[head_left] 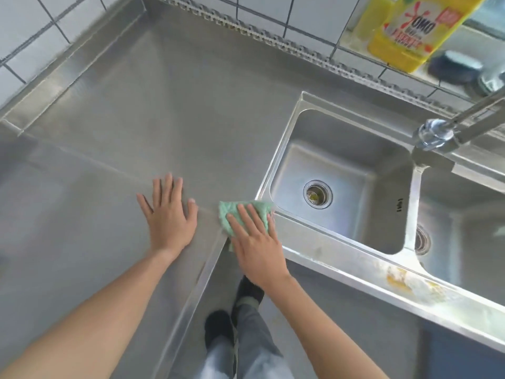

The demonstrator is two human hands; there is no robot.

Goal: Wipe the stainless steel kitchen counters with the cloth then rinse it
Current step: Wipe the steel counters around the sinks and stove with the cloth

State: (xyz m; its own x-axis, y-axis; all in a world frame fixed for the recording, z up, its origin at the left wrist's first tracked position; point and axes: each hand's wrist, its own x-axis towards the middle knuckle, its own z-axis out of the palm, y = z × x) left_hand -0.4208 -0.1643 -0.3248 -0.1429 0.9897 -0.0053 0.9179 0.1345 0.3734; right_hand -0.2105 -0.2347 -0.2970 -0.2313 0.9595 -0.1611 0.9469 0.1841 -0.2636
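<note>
A stainless steel counter (169, 119) fills an L-shaped corner in the head view. My left hand (168, 214) lies flat on it with fingers spread, holding nothing. Just to its right, my right hand (254, 239) presses a green cloth (226, 214) flat against the counter's inner front corner, fingers straight on top of it. The cloth touches the rim of the left sink basin (341, 170), whose drain is bare. A faucet spout (437, 132) hangs over the divider between the two basins.
A second sink basin (464, 228) lies at the right; yellowish stains mark the sink's front rim (401, 280). A yellow detergent bottle (410, 28) and a dark round object (451, 65) stand on the ledge by the white tiled wall (32, 26). My legs show below the counter edge.
</note>
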